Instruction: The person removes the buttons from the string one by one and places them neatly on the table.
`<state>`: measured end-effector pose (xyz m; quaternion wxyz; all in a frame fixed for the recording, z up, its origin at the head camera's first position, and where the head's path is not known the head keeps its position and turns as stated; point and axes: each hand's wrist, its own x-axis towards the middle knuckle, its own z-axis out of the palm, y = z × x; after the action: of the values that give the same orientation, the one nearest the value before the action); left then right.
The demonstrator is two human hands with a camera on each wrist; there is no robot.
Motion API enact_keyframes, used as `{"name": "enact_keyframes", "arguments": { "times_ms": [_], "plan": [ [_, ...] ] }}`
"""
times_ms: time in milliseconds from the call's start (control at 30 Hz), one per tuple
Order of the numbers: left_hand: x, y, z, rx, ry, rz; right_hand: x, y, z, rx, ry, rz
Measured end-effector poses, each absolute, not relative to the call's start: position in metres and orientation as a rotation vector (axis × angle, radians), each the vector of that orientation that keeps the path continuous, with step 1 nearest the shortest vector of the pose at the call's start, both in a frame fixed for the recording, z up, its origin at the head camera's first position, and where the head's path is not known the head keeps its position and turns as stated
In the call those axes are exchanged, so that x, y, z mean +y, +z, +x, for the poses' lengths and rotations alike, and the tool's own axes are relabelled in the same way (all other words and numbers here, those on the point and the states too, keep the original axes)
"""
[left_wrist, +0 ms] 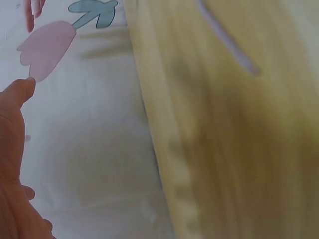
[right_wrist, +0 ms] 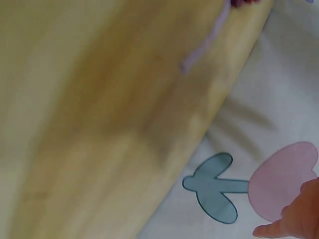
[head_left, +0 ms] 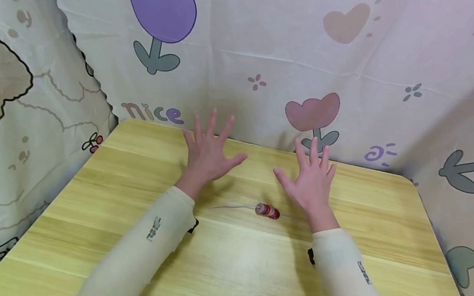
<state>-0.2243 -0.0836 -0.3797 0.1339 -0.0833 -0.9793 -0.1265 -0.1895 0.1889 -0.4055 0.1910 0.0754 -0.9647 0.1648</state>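
A short row of red and pink beads [head_left: 267,211] lies on the wooden table, threaded on a pale purple string [head_left: 233,207] whose ends stick out to both sides. Above the table, left of the beads, my left hand [head_left: 207,157] is raised with its fingers spread, holding nothing. To the right of the beads my right hand [head_left: 311,185] is likewise raised, fingers spread and free of any object. The left wrist view catches one string end [left_wrist: 229,37]. In the right wrist view the other string end [right_wrist: 207,42] shows, with only a bit of red bead at the top edge.
The light wooden table [head_left: 226,269] ends at the back against a hanging cloth [head_left: 238,35] printed with flowers, hearts and letters. More printed cloth [head_left: 3,160] hangs along the left side, and cloth also borders the right.
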Motion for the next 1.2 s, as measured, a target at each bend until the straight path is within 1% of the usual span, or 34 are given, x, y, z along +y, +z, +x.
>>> {"name": "enact_keyframes", "arguments": {
  "times_ms": [400,767,967,1200],
  "plan": [
    [-0.073,-0.404,-0.202,-2.835,-0.491,-0.297,0.178,-0.425,-0.168,-2.690,0.573,0.271],
    [-0.061,-0.411,-0.187,-2.851,-0.832,-0.378,0.180,-0.429,-0.155,-2.672,1.266,0.248],
    [-0.053,-0.417,-0.180,-2.937,-0.978,-0.451,0.180,-0.430,-0.149,-2.710,1.483,0.232],
    [-0.047,-0.424,-0.176,-2.997,-1.199,-0.508,0.182,-0.432,-0.144,-2.756,1.618,0.264]
  ]
}}
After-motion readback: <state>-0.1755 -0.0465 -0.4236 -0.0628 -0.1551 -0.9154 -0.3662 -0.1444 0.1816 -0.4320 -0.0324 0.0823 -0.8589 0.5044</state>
